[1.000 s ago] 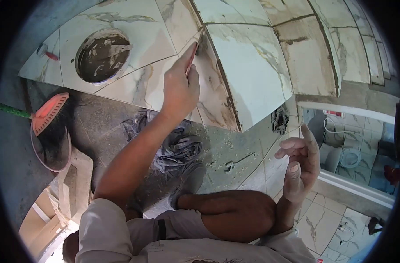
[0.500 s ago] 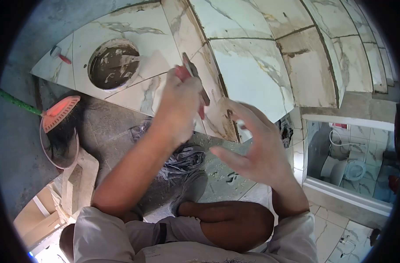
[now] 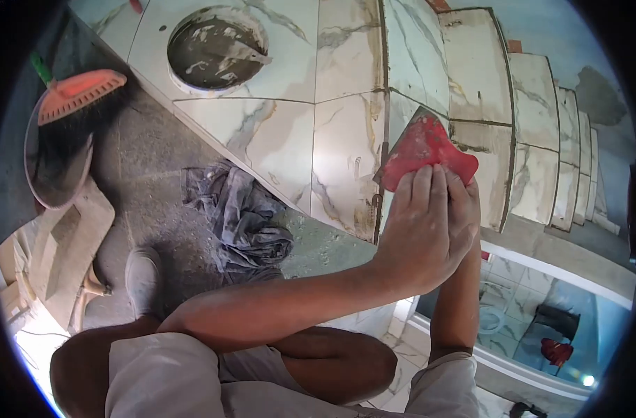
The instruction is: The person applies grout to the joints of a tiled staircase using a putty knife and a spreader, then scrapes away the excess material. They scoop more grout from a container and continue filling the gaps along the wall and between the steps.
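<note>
My left hand (image 3: pixel 422 230) is closed on the red handle of a wide scraper (image 3: pixel 426 143). Grey paste smears the scraper, and its thin blade edge points up and left against the tile near the step's edge. My right hand (image 3: pixel 474 198) is beside and under the left, at the scraper's right end; its fingers are mostly hidden. Below the scraper lies a marbled stair tile (image 3: pixel 405 115) with a dark joint line along its side. To the left stands a round bucket (image 3: pixel 178 80) of grey-brown paste, with a flat, paste-coated tool in it.
Tiled steps (image 3: pixel 530 104) run off to the right. On the floor lies a crumpled grey cloth (image 3: pixel 244 216). An orange broom (image 3: pixel 81 94) rests in a round basin (image 3: pixel 33 174) at the left. A framed opening (image 3: pixel 541 272) at lower right shows a toilet (image 3: pixel 492 317).
My hands and the scraper have moved right, onto the stair tile. My right hand, open and apart before, has come against the left. The view has shifted right.
</note>
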Tool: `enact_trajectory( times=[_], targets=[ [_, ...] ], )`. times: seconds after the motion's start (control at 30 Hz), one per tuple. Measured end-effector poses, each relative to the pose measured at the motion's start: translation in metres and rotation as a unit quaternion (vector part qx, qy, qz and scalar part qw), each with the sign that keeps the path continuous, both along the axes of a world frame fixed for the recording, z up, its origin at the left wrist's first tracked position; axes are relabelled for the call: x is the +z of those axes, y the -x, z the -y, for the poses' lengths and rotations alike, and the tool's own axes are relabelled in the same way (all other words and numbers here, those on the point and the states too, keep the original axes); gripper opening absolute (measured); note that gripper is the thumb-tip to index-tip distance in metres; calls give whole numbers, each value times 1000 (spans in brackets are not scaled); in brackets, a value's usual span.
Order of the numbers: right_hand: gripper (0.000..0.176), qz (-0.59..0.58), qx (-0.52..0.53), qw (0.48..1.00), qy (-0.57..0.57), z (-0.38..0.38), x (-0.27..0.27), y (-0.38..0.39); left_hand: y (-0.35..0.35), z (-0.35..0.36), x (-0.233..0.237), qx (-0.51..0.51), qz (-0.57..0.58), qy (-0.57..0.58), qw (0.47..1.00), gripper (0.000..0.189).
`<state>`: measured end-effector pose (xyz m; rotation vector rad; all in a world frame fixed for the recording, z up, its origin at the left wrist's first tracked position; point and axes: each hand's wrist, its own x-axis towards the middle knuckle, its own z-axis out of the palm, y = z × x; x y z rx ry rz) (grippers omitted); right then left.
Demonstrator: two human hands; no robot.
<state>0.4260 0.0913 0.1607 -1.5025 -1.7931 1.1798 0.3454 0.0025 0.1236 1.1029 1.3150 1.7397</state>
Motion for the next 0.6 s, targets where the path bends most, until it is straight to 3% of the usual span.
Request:
enact_trajectory(
  times=[0.07, 0.1, 0.13, 0.2, 0.27, 0.33, 0.4, 0.5, 0.57, 0.6],
  targets=[
    [17, -20, -21, 996, 81, -19, 4, -14, -2, 1, 0, 5, -12, -30, 999, 77],
    [21, 6, 18, 993, 119, -27, 9, -16, -2, 1, -2, 21, -22, -7, 1000, 79],
    [21, 10, 18, 993, 118, -32, 7, -15, -3, 0, -4, 35, -33, 15, 999, 81],
    [22, 85, 124, 988, 27, -37, 4, 0, -3, -5, -14, 39, -34, 26, 998, 81],
    [23, 103, 163, 979, 61, -53, 1, 6, -2, -12, -23, 39, -39, 38, 998, 82],
    [25, 173, 191, 962, 92, -61, -2, 21, 0, -22, -29, 3, 39, 104, 994, 83],
    [28, 150, 196, 961, 127, -67, -6, 19, 5, -37, -33, -25, 82, 127, 988, 85],
    [25, 182, 154, 966, 101, -66, 2, 20, 16, -48, -24, -87, 140, 142, 976, 90],
    [20, 263, 129, 956, -21, -58, 18, 22, 25, -50, -11, -150, 188, 125, 963, 95],
    [20, 263, 130, 956, -23, -52, 28, 24, 24, -50, -11, -149, 188, 123, 963, 95]
  ],
)
